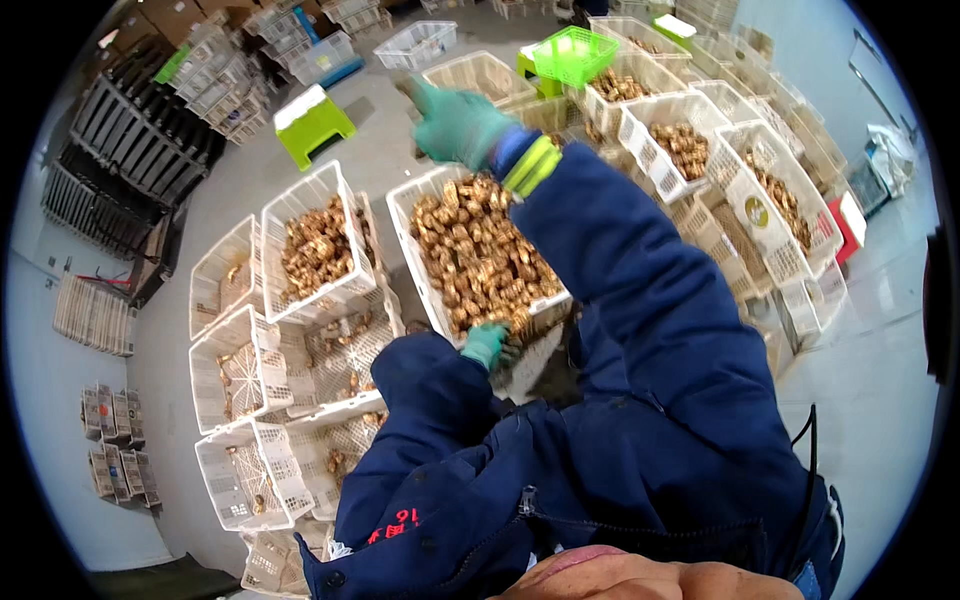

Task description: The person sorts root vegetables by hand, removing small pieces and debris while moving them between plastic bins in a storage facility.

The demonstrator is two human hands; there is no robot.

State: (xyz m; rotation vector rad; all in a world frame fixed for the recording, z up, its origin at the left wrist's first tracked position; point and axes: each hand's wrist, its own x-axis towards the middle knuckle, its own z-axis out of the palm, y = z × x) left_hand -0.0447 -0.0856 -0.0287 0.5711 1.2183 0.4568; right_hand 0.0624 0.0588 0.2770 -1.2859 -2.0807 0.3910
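A large white plastic crate, heaped with brown, knobbly pieces that look like tubers or bulbs, stands before me. My left hand, in a green glove with darker fingers, is low at its near edge, close to the pieces; whether it grips anything is unclear. My right hand, gloved the same way and blurred, is stretched out above the far end of this crate. Its fingers point to the upper left, and I cannot tell whether they hold something. Left of the big crate, another white crate holds a pile of similar pieces.
Several crates with few pieces, such as one white crate, line the left. More filled crates are stacked at the right, with a bright green basket behind. A green-and-white stool stands on the floor, near dark stacked racks.
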